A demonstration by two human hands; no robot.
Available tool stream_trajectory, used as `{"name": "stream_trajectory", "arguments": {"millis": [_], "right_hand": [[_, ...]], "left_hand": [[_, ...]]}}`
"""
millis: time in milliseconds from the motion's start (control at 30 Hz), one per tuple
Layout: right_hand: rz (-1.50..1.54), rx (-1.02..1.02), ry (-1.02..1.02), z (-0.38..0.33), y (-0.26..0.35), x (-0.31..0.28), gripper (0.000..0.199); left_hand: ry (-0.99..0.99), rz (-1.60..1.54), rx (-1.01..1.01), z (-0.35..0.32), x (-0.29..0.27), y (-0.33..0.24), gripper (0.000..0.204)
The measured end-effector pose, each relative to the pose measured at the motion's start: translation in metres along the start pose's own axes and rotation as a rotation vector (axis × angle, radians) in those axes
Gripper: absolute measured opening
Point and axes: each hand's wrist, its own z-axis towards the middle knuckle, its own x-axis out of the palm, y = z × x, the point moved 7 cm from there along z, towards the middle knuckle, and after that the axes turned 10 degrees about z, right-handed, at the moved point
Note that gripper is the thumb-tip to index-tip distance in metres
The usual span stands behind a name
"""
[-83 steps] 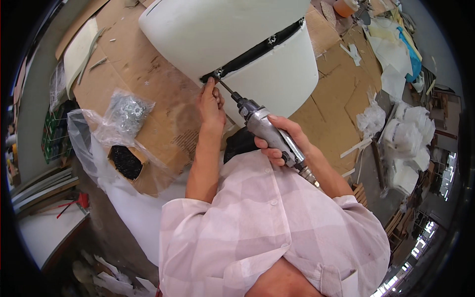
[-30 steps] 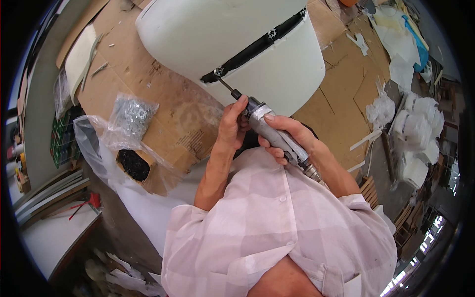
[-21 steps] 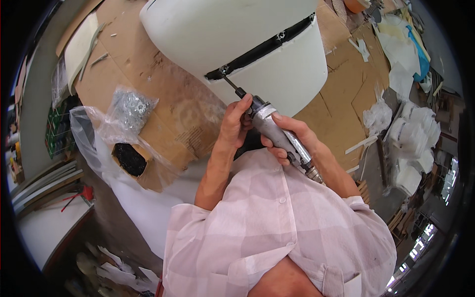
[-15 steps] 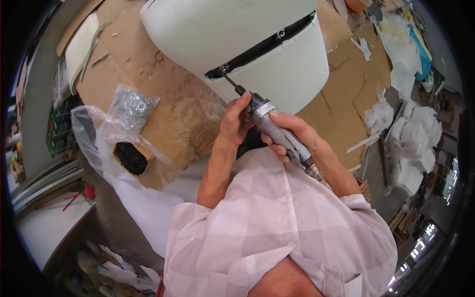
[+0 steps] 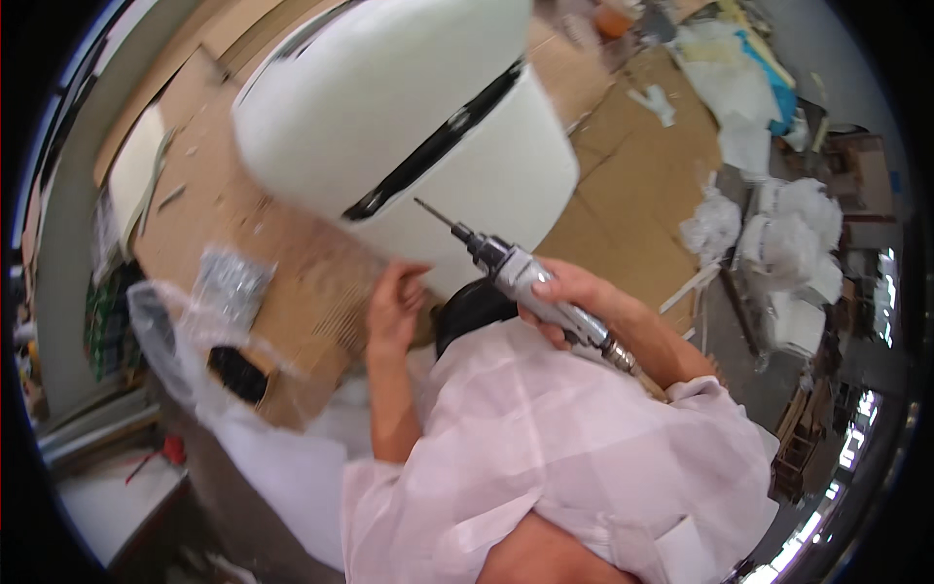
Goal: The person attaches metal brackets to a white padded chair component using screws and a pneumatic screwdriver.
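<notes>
My right hand is wrapped round a silver air screwdriver. Its long thin bit points up and left, with the tip over the white panel, apart from the black strip. My left hand is off the tool, left of it. Its index finger stretches to the right and the other fingers are loosely bent; nothing shows in them. In front of me sits a white curved shell like a chair seat, with a black strip set across it and a shiny metal fitting along the strip.
Brown cardboard covers the work surface. At left lie a clear bag of small metal parts and a small open box with dark contents. Plastic-wrapped white bundles are stacked at right. A hose fitting trails from the tool.
The screwdriver's bit has come away from the strip's left end. My left hand has let go of the tool and moved left. The whole view has shifted.
</notes>
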Motion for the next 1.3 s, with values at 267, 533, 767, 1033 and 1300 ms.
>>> {"name": "stream_trajectory", "arguments": {"millis": [267, 533, 767, 1033, 1300], "right_hand": [[-0.544, -0.371, -0.369, -0.043, 0.160, -0.118, 0.065], [-1.383, -0.652, -0.572, 0.155, 0.351, -0.320, 0.096], [-1.805, -0.633, -0.661, 0.240, 0.389, -0.308, 0.087], [-1.837, -0.597, -0.720, 0.212, 0.371, -0.290, 0.083], [-1.337, -0.820, -0.710, 0.155, 0.341, -0.276, 0.084]], "left_hand": [[-0.705, -0.340, 0.166, -0.068, -0.117, 0.030, 0.033], [-0.730, -0.968, 0.482, -0.089, -0.098, 0.092, 0.029], [-1.070, -0.999, 0.637, -0.177, -0.157, 0.060, 0.028], [-1.702, -0.102, 0.743, -0.237, -0.274, -0.103, 0.027], [-1.517, 0.157, 0.705, -0.197, -0.341, -0.128, 0.038]]}}
